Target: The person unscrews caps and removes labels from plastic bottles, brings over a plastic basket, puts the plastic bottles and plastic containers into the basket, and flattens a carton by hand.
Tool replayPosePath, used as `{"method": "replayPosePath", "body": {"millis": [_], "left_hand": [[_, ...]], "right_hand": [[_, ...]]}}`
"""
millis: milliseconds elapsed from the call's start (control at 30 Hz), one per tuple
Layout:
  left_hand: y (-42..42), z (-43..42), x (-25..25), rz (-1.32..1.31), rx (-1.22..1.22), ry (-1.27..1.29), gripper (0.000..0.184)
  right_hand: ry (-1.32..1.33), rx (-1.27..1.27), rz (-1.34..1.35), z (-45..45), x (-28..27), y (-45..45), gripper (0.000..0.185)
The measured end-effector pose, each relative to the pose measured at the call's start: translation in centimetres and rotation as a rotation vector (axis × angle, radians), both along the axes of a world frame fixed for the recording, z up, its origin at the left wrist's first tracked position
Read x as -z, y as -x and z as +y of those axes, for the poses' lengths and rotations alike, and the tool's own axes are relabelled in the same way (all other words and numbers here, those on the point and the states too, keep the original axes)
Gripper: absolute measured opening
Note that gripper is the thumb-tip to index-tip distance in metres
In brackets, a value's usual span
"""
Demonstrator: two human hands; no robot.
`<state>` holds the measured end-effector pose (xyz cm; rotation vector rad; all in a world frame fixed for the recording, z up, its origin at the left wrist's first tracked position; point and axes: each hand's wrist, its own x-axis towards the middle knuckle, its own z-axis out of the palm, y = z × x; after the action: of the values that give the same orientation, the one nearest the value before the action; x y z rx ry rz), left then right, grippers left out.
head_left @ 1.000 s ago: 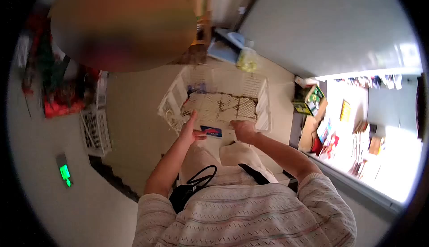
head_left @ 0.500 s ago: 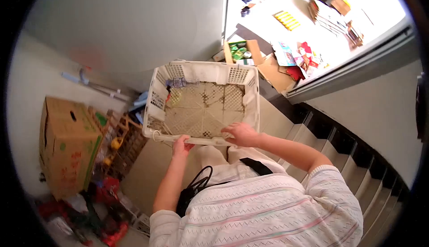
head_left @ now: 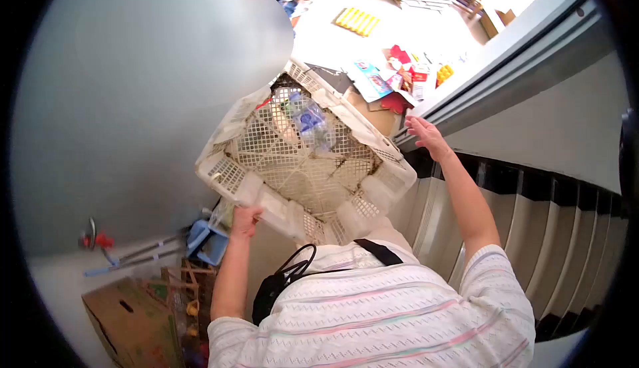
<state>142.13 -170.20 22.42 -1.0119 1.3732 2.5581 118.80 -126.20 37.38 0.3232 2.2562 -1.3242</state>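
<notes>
A large white plastic crate [head_left: 266, 203] with lattice walls is tilted in front of me. My left hand [head_left: 247, 221] grips its near-left rim, fingers wrapped round it. Inside, towards the far end, lies a clear plastic bottle [head_left: 308, 120] with a blue label. A small red piece [head_left: 263, 103] shows along the crate's left inner wall. Off the crate, to its right, my right hand [head_left: 428, 136] reaches out near the door frame with its fingers extended and nothing in them.
Stairs [head_left: 492, 235] descend on the right. A grey door [head_left: 153, 75] stands at the left. Beyond the doorway lie flattened packaging [head_left: 373, 80] and a yellow tray [head_left: 357, 21]. A cardboard box [head_left: 133, 321] and a blue dustpan-like item [head_left: 208, 243] sit lower left.
The crate has turned and tilted, and the bottle in it has shifted towards the middle of its far end. My right hand has left the rim and moved right and forward.
</notes>
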Motion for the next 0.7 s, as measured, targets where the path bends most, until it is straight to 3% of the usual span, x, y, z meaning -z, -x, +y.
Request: {"method": "replayPosePath", "body": {"millis": [100, 200, 267, 300, 367, 533, 700], "left_hand": [[-1.3, -3.4, 2.7, 0.127, 0.106, -0.187, 0.059], [-0.5, -5.2, 6.1, 0.099, 0.184, -0.259, 0.068], [0.5, -5.1, 5.7, 0.133, 0.151, -0.317, 0.067], [4.8, 0.5, 2.1, 0.112, 0.144, -0.254, 0.067], [10.3, 5.1, -0.2, 0.113, 0.165, -0.227, 0.070], [14.3, 9.4, -2.3, 0.081, 0.165, -0.193, 0.075], [17.6, 11.6, -3.0, 0.082, 0.084, -0.226, 0.077]], "right_hand": [[0.006, 0.056, -0.048, -3.0, 0.9, -5.0, 0.049], [0.069, 0.032, -0.140, -4.5, 1.3, -4.3, 0.050], [0.004, 0.038, -0.185, -7.6, -1.0, -3.9, 0.050], [0.103, 0.004, -0.255, 0.7, 1.9, 0.8, 0.050], [0.136, -0.088, -0.359, 7.4, 6.4, 7.9, 0.051], [-0.024, -0.125, -0.462, 9.2, 1.8, 14.4, 0.057], [0.006, -0.135, -0.493, 9.7, 2.5, 20.9, 0.052]]}}
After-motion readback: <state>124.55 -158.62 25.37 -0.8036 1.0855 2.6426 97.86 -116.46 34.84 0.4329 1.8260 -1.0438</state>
